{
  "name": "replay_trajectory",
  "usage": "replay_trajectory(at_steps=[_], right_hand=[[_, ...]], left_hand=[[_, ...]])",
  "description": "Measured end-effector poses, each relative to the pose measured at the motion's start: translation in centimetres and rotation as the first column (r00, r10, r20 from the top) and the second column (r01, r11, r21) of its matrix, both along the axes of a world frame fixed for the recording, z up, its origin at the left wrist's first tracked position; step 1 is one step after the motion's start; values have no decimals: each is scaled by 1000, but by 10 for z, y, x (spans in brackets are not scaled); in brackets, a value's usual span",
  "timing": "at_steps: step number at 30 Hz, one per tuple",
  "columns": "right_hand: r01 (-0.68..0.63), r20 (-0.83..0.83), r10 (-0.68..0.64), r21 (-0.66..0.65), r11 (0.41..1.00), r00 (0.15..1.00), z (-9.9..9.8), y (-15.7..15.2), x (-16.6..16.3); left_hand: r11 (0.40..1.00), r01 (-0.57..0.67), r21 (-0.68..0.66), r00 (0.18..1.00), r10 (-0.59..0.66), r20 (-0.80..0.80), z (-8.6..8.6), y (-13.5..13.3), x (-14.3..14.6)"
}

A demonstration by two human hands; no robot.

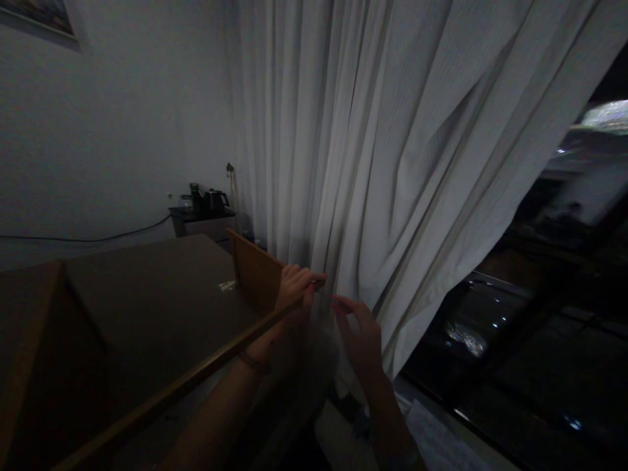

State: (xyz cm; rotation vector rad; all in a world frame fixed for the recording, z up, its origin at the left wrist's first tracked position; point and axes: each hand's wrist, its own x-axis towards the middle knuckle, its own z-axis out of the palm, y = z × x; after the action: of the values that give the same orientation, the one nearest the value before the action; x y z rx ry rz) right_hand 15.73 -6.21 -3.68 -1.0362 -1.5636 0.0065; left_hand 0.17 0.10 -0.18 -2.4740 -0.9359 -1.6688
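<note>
Nearest to me are my two forearms, rising from the bottom edge toward the middle of the view. My left hand (294,288) is curled over the corner of the wooden board (255,271), fingers folded down on its top edge where the long rail (186,379) meets it. My right hand (363,337) sits just beside the left, a little lower, fingers raised and loosely spread, fingertips near the hem of the curtain (392,163). Between the two hands I make out a thin, dark line, but the light is too poor for me to tell whether it is a thread, a rod or a fold of cloth, or whether the right hand pinches it. The curtain hangs in heavy pale folds straight ahead, its lower edge drawn up to the right, baring a dark window (530,327) with small points of light. To my left lies a broad brown panel (147,307). Farther back, against the wall, a small stand (203,222) carries a kettle (213,198). A cable (88,239) runs along the wall.
</note>
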Motion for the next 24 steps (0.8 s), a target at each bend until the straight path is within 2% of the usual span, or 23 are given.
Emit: replay_trajectory(at_steps=[4, 8, 10, 11, 14, 17, 20, 24], right_hand=[[28, 228, -53, 111, 993, 972, 4, 1, 11], [161, 356, -246, 251, 955, 902, 6, 0, 13], [204, 310, -275, 242, 949, 910, 6, -2, 7], [199, 252, -249, 207, 958, 935, 6, -3, 3], [95, -12, -94, 46, 994, 995, 7, -6, -11], [22, -186, -25, -19, 1000, 982, 12, -7, -20], [36, -203, -32, 20, 999, 979, 19, -5, -24], [97, -51, -91, 141, 985, 995, 19, 2, -22]], left_hand=[[1000, 9, 23, 1000, -9, 11, -1, 1, 0], [999, 7, 37, 1000, -8, 21, -3, 3, 1], [1000, 3, 28, 1000, -4, 17, -3, 3, 0], [1000, 5, 26, 1000, -5, 14, -3, 3, 0], [999, 7, 32, 1000, -7, 20, -4, 3, 0], [1000, 0, 16, 1000, 0, 15, -4, 4, 0], [1000, 6, -3, 1000, -6, 9, -4, 3, 0], [1000, 10, 0, 1000, -10, 7, -3, 2, -1]])
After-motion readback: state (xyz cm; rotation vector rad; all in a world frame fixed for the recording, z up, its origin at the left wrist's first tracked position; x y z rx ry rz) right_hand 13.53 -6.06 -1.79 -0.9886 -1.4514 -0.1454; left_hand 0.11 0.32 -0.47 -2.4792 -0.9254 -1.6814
